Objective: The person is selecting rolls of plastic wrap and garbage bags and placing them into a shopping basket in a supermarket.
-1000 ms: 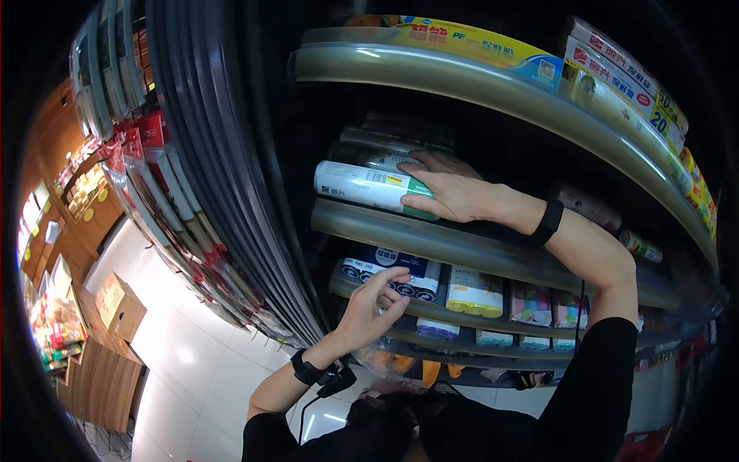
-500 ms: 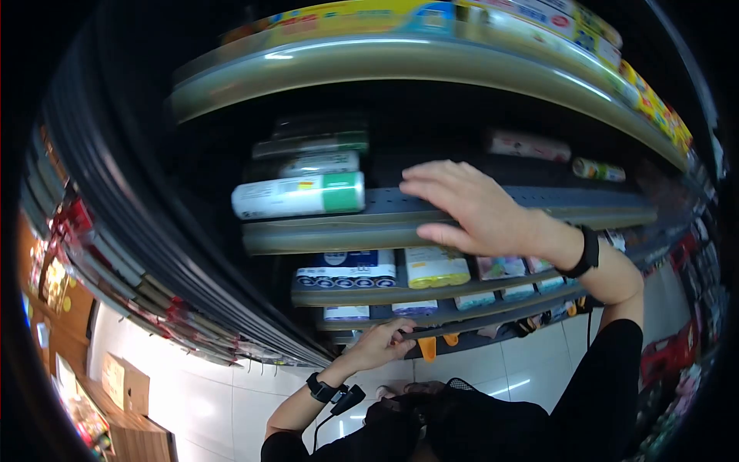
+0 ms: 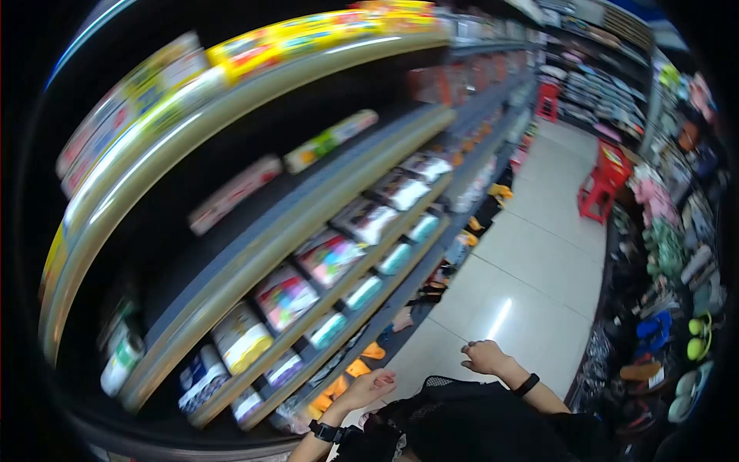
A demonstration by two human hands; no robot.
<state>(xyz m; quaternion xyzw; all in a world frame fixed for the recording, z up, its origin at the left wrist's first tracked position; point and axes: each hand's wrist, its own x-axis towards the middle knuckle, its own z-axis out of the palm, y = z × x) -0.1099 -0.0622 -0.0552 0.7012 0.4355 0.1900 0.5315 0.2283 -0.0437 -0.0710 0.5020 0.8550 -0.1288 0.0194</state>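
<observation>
My left hand [image 3: 371,390] hangs near the lower shelf edge, beside the orange tags or hooks [image 3: 331,394]. Its fingers are loosely bent, and nothing shows in them. Over the pale tiled floor [image 3: 531,285] is my right hand [image 3: 486,358], also empty, its fingers loosely curved and apart from the thumb. It touches no shelf. To the left, a white and green roll [image 3: 122,366] lies at the near end of a shelf [image 3: 254,246]. Farther along it are a white and red roll [image 3: 235,194] and a white and green wrapped roll [image 3: 331,141], both blurred.
Lower shelves carry colourful packs [image 3: 285,296] and teal packs [image 3: 362,292]. Yellow boxes [image 3: 300,35] line the top shelf. An aisle runs ahead, with a red stool [image 3: 596,192] on its right. Shoes and slippers [image 3: 681,404] crowd the right side.
The view has swung right along the aisle. My right hand has dropped away from the roll shelf and now hangs low over the floor. My left hand is off the lower shelf edge.
</observation>
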